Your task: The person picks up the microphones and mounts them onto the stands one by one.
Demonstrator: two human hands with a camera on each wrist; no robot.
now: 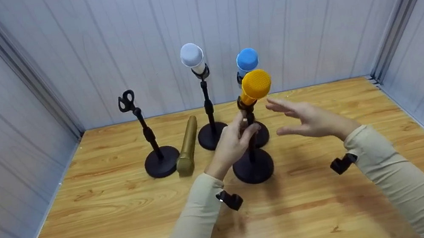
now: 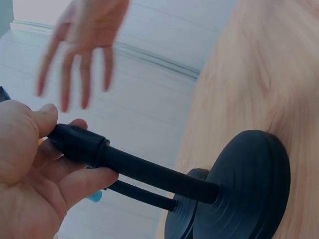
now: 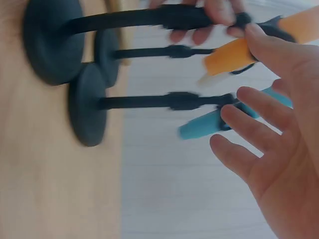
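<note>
The left hand [image 1: 231, 143] grasps the desktop stand [image 1: 253, 169] below the yellow microphone [image 1: 256, 84], apparently placing it, seating unclear; with the right hand [image 1: 310, 118] empty beside that grip, steady release seems needed next.

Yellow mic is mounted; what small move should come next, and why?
Probably loosen the left hand from the front stand: its base appears to rest on the table, the yellow microphone sits atop it, and the gold microphone lies loose beside an empty stand.
</note>
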